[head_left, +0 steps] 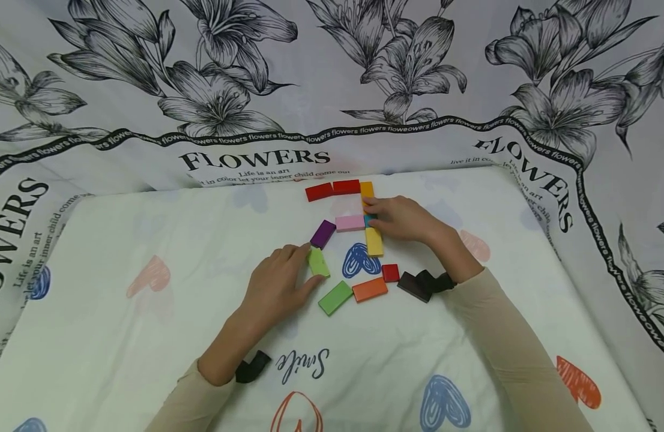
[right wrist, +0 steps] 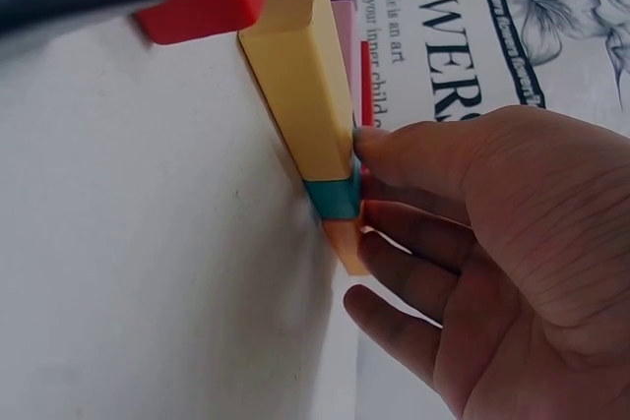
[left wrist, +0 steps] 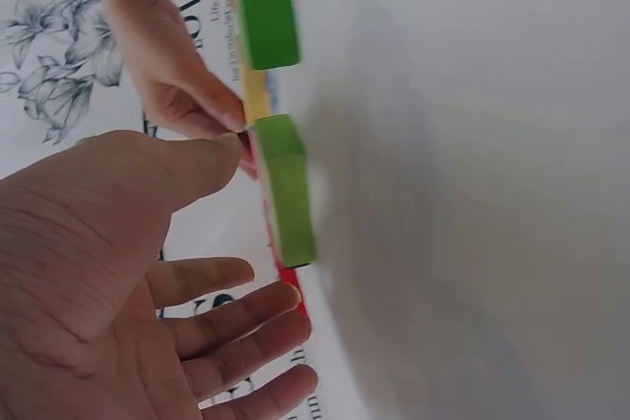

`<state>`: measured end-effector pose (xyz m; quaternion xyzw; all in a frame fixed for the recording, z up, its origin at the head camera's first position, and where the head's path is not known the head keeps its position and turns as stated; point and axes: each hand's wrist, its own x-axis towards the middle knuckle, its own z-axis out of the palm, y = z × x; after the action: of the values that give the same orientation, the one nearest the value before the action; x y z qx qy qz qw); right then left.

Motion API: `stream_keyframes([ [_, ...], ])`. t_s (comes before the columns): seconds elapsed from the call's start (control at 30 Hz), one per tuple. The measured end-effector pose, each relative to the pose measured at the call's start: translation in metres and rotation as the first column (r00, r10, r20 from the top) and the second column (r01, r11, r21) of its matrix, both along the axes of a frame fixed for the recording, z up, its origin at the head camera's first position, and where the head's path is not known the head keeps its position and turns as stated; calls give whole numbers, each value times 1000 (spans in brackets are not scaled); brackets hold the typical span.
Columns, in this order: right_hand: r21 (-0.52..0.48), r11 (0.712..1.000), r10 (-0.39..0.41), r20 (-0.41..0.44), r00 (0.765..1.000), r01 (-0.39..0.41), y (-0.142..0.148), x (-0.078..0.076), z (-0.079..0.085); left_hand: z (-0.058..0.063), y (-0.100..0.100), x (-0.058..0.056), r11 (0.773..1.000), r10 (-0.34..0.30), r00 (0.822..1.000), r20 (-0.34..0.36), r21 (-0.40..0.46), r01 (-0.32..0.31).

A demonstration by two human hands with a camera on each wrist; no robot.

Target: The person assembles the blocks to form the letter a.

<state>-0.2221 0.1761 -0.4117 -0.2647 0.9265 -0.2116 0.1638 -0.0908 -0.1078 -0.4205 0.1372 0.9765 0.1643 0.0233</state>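
My left hand (head_left: 278, 282) spans a light green block (head_left: 318, 263), its index finger near the far end and its thumb by the near end. In the left wrist view, the other fingers spread loosely beside this block (left wrist: 287, 194). My right hand (head_left: 404, 219) touches the side of a row of blocks. Its thumb lies by a teal block (right wrist: 335, 197), between a yellow block (right wrist: 305, 95) and an orange-yellow block (right wrist: 345, 243); the index finger is partly hidden. A pink block (head_left: 350, 224) and a purple block (head_left: 323, 234) lie between the hands.
Two red blocks (head_left: 346, 187) lie at the back. Nearer are a green block (head_left: 335, 298), an orange block (head_left: 370, 290), a small red block (head_left: 390, 273) and a black block (head_left: 415, 287). The white cloth (head_left: 121, 336) has printed hearts; black wrist straps sit on both wrists.
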Motion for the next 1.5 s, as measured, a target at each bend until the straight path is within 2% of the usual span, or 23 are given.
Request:
stream_keyframes([
  [0.17,-11,1000,-6,10,1000,6,2,1,0,7,1,8,999,9,999,-32,32,-8],
  [0.3,-18,1000,0,15,1000,0,3,1,0,14,7,18,999,-3,1000,-25,42,4],
  [0.47,-20,1000,-3,26,1000,3,4,2,0,17,16,31,999,-41,999,34,31,40],
  [0.67,-14,1000,-5,31,1000,5,5,3,-2,14,22,40,998,-66,992,103,-5,67],
  [1.03,-27,1000,8,18,1000,-7,3,1,-3,4,29,42,995,-100,990,101,-12,101],
  [1.3,-52,999,6,13,1000,-5,3,0,-1,8,31,39,991,-130,987,96,-6,131],
  [1.5,-54,998,9,14,1000,-8,4,-1,-2,8,32,34,985,-172,983,61,-14,173],
])
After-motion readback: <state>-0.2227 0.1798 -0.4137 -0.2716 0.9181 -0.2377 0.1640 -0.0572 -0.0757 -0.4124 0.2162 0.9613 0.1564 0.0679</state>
